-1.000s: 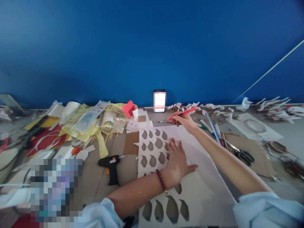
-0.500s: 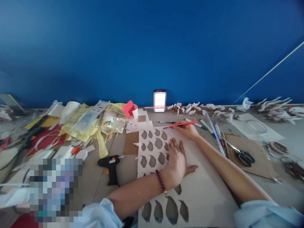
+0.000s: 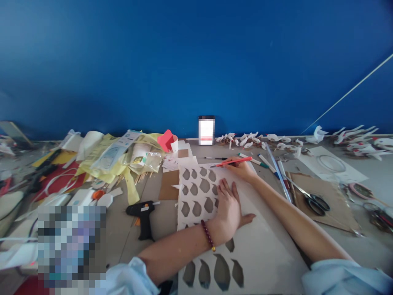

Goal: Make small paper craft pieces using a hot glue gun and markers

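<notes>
A large white sheet of board lies before me, with rows of leaf- or bird-shaped holes cut through its left part. My left hand is flat on the sheet, fingers stretched forward and thumb out to the right, partly covering the holes. Just beyond it, at the sheet's far edge, my right hand grips a slim red craft knife. The knife slants low over the board, its thin tip pointing left near the top row of holes. My right fingers partly hide its grip.
To the left lie a black glue gun, yellow wrapping and a red cup-like piece. A phone leans on the blue wall. White bird figures line the back right. Markers, a metal ruler and black-handled scissors lie right.
The red craft knife and my right hand have shifted very slightly to the left. My left hand stays in place on the sheet.
</notes>
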The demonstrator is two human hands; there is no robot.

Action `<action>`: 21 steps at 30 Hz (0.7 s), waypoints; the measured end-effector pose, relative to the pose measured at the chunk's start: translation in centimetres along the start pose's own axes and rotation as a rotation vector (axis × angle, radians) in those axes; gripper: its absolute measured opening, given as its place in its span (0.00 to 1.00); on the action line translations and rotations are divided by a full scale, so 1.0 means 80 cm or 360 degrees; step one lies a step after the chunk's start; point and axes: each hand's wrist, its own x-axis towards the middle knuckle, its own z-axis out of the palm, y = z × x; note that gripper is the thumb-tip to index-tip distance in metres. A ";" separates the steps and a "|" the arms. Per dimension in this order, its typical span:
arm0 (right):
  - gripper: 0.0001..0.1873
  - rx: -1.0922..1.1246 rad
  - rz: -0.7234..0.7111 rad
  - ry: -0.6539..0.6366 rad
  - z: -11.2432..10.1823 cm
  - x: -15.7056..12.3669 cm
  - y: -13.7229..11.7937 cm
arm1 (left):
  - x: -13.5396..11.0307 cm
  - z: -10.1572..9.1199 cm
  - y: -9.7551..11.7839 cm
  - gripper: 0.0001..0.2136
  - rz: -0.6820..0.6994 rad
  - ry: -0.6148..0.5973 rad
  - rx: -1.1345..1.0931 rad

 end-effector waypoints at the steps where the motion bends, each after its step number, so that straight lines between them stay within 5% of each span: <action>1: 0.11 -0.0005 0.0002 -0.0001 0.000 0.000 0.001 | 0.000 0.001 0.000 0.54 -0.0001 0.0004 0.0002; 21: 0.10 0.0077 -0.0034 -0.0014 0.001 0.004 0.017 | 0.002 0.001 0.001 0.55 -0.0002 -0.0003 -0.0021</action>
